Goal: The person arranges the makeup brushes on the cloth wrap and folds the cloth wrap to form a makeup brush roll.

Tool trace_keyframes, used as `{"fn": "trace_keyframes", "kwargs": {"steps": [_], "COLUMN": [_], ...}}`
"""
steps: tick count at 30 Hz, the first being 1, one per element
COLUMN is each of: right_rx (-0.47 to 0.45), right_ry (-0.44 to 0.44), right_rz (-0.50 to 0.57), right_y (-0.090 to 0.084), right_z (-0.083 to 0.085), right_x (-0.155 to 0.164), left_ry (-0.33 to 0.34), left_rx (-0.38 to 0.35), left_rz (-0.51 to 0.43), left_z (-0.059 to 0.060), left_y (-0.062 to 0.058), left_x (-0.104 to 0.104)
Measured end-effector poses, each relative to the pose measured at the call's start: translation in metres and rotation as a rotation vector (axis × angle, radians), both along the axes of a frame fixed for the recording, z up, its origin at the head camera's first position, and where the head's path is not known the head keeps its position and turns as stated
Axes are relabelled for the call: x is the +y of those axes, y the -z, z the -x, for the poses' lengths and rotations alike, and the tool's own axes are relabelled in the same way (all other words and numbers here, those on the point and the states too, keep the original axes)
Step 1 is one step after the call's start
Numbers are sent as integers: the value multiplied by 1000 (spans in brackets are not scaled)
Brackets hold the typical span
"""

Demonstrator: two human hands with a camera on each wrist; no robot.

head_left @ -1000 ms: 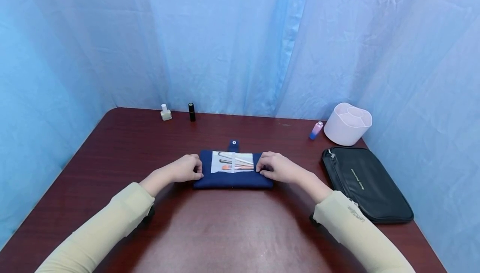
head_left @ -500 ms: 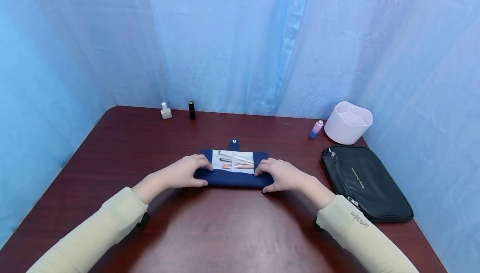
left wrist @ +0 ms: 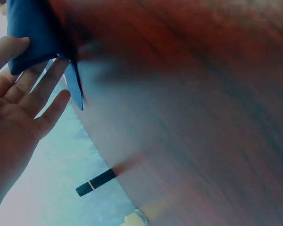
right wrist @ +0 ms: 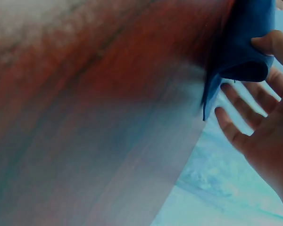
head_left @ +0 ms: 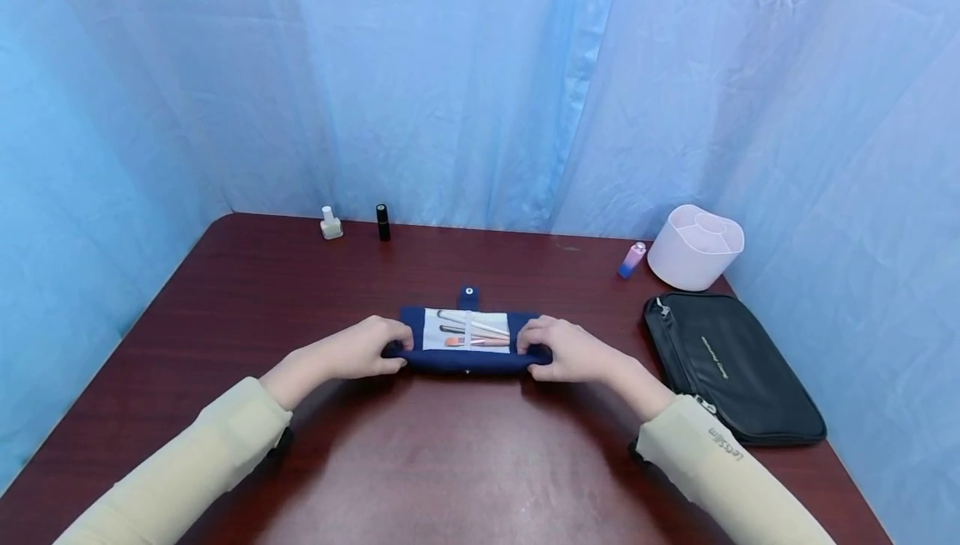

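Observation:
In the head view a navy fabric brush roll [head_left: 442,361] lies partly rolled up on the table, its near edge a thick fold. Several makeup brushes [head_left: 480,330] show under a white band on its pale inner panel. A snap strap [head_left: 468,299] points away at the far side. My left hand [head_left: 366,348] grips the left end of the fold, thumb on the near side and fingers over the top. The right hand [head_left: 568,350] grips the right end the same way. In the right wrist view the roll [right wrist: 247,47] shows a hollow, looped end between thumb and fingers.
A nail polish bottle [head_left: 331,224] and a black lipstick tube [head_left: 383,222] stand at the back left. On the right are a pink-and-blue tube [head_left: 632,260], a white divided organizer [head_left: 690,253] and a black zipped case [head_left: 738,370]. A blue curtain [head_left: 450,87] surrounds the table [head_left: 465,453].
Both hands shifted from the roll's side edges to its near fold, with thumbs now at the front. The navy fold has become narrower and thicker.

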State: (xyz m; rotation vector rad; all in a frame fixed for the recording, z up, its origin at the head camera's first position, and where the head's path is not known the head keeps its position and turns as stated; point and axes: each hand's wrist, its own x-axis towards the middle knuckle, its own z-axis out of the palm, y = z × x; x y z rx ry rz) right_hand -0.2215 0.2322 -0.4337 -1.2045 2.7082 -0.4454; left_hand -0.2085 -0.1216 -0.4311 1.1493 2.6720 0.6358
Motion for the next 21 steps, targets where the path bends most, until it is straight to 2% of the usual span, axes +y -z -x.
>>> {"fn": "trace_keyframes", "kwargs": {"steps": [3, 6, 15, 21], "right_rx": [-5, -14, -34, -72], "right_ry": [-2, 17, 50, 71], "right_rz": [29, 11, 30, 34], "right_y": [0, -1, -1, 5], "right_z": [4, 10, 39, 59], "right_x": [1, 1, 1, 0], "left_ry": [-6, -26, -144, -213], "left_rx": [-26, -63, -120, -187], "left_rz": [-25, -54, -129, -121], "left_z": [4, 9, 34, 50], "left_y": [-1, 0, 0, 3], "left_x": [-2, -3, -2, 1]}}
